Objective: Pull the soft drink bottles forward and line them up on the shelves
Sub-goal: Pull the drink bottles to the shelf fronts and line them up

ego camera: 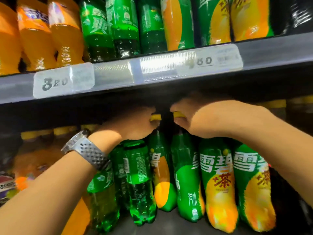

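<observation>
Under the upper shelf's front edge, the left grip is pinching a yellow cap and the right grip is curling round the neighbouring cap. The left bottle and right bottle are standing mid-row on the lower shelf, seemingly set back from its front edge. Pulling both evenly and upright is looking wisest, stopping level with the tea-labelled bottles alongside.
</observation>
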Demonstrator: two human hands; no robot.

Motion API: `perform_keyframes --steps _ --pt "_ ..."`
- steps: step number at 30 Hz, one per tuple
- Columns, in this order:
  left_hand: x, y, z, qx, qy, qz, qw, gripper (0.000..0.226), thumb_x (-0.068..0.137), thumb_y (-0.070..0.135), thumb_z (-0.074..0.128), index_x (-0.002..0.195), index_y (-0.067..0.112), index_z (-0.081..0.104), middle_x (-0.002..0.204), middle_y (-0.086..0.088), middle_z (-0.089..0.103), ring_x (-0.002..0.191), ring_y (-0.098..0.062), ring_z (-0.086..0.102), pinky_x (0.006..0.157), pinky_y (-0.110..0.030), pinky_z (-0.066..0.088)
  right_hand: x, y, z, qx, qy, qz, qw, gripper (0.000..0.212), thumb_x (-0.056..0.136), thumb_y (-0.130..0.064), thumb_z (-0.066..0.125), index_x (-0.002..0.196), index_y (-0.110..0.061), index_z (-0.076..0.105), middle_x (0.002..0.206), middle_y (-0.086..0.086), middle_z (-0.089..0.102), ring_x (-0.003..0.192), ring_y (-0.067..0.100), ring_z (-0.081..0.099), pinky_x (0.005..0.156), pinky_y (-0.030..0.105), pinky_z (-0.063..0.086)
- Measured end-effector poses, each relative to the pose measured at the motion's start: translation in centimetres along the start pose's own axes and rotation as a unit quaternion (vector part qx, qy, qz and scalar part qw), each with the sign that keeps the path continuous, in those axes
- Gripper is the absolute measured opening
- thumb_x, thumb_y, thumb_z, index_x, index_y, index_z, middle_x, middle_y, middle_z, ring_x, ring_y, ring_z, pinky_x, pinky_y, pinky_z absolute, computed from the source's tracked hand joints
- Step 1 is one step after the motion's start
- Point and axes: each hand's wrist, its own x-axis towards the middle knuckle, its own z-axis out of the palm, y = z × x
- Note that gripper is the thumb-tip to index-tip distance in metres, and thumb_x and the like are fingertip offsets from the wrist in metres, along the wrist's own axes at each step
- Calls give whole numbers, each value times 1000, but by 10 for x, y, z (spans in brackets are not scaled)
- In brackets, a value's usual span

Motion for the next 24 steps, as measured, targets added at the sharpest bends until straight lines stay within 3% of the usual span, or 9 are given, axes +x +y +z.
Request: perform_keyframes --steps 3,9,13,15,17,24 --pt "-1 -11 5 -45 34 28 998 18 89 41 56 91 24 58 89 6 60 83 -18 57 69 -28 43 7 -6 1 -33 -1 24 999 30 89 -27 53 119 -25 57 122 5 57 108 30 56 90 40 50" --pt "-5 -21 3 -119 50 64 990 28 86 50 60 75 27 47 69 13 46 65 -10 46 53 -25 31 16 -10 4 28 -23 75 997 23 89 -32 57 108 -22 65 112 4 64 100 27 59 87 38 49" --pt "-10 -17 -2 -152 71 100 981 21 86 40 64 75 26 53 70 11 50 64 -7 48 56 -10 35 16 -11 -1 46 -19 87 995 30 85 -39 63 111 -24 66 115 3 66 103 26 60 87 33 47" --pt "-10 -17 -3 -135 61 107 983 18 88 37 63 94 20 64 91 0 64 85 -19 59 70 -23 42 16 -11 1 43 -21 91 995 29 85 -39 63 110 -23 66 112 4 66 100 27 60 84 33 48" --pt "-8 -20 -3 -139 55 104 983 25 88 39 62 101 19 68 101 -3 67 91 -19 60 72 -26 41 15 -9 4 50 -24 95 994 30 87 -41 61 111 -24 62 111 3 64 98 26 59 82 31 46" --pt "-11 -10 0 -111 90 70 987 40 88 53 55 91 15 66 99 -9 68 92 -29 61 80 -38 50 11 -4 11 91 9 111 990 28 88 -47 56 105 -26 62 104 -1 64 85 17 53 73 26 37"
